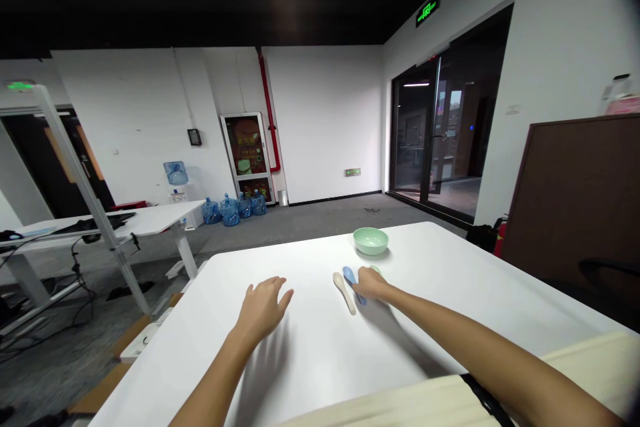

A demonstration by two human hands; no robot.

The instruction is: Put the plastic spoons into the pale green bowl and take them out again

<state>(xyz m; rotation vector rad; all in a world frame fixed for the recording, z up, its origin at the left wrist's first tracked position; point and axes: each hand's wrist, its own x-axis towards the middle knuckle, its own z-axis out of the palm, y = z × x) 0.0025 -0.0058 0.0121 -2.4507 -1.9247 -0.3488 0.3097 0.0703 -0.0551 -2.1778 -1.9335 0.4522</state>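
My right hand [373, 285] reaches over the white table, its fingers curled closed at the middle of a blue spoon [349, 273]. The blue spoon's bowl and handle end show on either side of the fingertips. Just left of it lies a cream-coloured spoon [344, 292]. Behind my right hand the tip of a green spoon [377, 271] peeks out, the rest of it hidden. A pale green bowl [371, 241] stands upright near the table's far edge. My left hand [263, 305] hovers above the tabletop to the left, empty, with fingers apart.
The white table [310, 353] has its far edge just beyond the bowl. A brown cabinet [575, 200] stands at the right. Another white desk [160, 217] with cables is at the left. Several blue water bottles [230, 210] sit on the floor by the wall.
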